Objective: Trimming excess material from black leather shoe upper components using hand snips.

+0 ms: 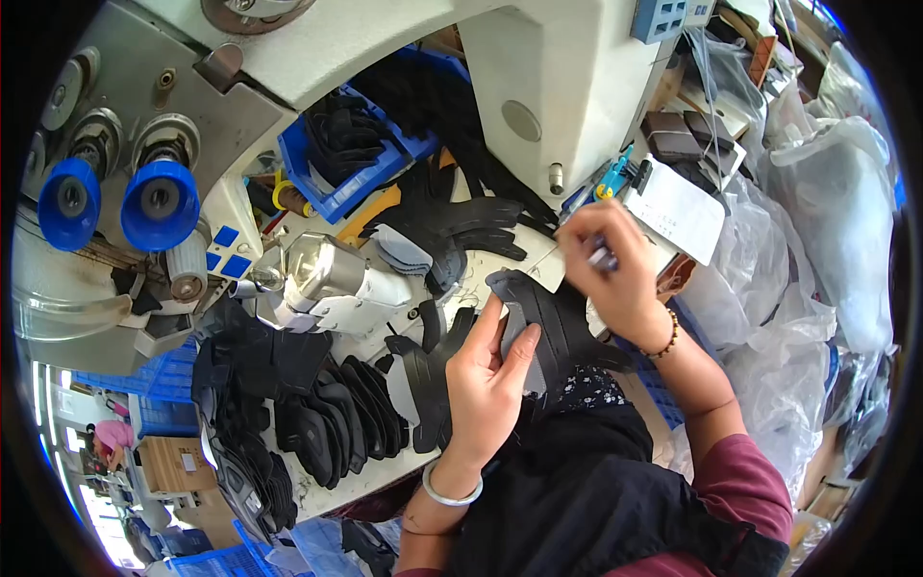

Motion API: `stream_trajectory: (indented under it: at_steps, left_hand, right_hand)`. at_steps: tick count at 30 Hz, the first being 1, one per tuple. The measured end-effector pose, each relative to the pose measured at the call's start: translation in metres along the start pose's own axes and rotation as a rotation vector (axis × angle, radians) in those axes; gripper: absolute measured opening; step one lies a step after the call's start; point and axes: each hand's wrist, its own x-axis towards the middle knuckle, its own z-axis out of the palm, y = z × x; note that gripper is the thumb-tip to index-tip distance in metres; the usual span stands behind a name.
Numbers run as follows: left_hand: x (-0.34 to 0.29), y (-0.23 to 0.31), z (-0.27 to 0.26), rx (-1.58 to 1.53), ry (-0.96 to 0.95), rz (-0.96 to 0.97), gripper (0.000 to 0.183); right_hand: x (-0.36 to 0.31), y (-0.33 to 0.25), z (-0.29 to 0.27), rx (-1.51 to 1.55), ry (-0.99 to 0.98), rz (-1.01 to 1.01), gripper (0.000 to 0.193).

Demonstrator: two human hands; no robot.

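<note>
Above my lap, my left hand point(488, 377) pinches a black shoe-upper piece point(553, 322) between thumb and fingers, with a grey lining strip point(516, 338) showing under the thumb. Just beyond and to the right, my right hand point(615, 264) is raised and curled closed, slightly blurred. A small greyish, shiny end point(603, 255) pokes out of its fist; what it belongs to is hidden. Another black piece with pale lining point(409, 389) lies left of my left hand. Farther back on the table, more black pieces point(481, 219) lie beside folded grey lining pieces point(402, 252).
The sewing machine point(543, 115) arches over the table, its metal bed arm point(327, 264) on the left. Stacked black pieces point(332, 423) line the near left edge. Behind stands a blue bin point(361, 192). Paper point(676, 212) and teal-handled snips point(613, 176) lie right; plastic bags point(827, 212) crowd beyond.
</note>
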Motion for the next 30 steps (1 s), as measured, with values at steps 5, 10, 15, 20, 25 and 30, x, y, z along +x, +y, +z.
stream_trajectory:
  at_steps: [5,10,15,20,25,30]
  left_hand:
    - [0.000,0.003,0.003,-0.198,0.037,-0.015,0.049]
    - [0.001,-0.002,0.004,-0.025,0.040,0.099,0.049]
    - [0.000,0.002,0.002,-0.074,0.034,0.071,0.054]
    - [0.001,-0.001,-0.002,-0.161,0.040,0.050,0.055]
    - [0.002,0.001,-0.002,-0.059,0.007,0.146,0.050]
    - [0.006,0.000,-0.005,-0.061,-0.027,0.144,0.049]
  right_hand:
    - [0.008,-0.021,-0.010,0.165,-0.246,0.106,0.019]
    - [0.005,-0.016,0.002,0.164,-0.372,-0.013,0.020]
    - [0.007,-0.006,0.005,-0.041,-0.080,-0.044,0.029]
    - [0.006,-0.012,-0.002,0.131,-0.233,0.062,0.013]
    - [0.004,-0.013,0.006,0.157,-0.299,0.029,0.018]
    - [0.005,-0.009,0.008,0.118,-0.356,0.042,0.018]
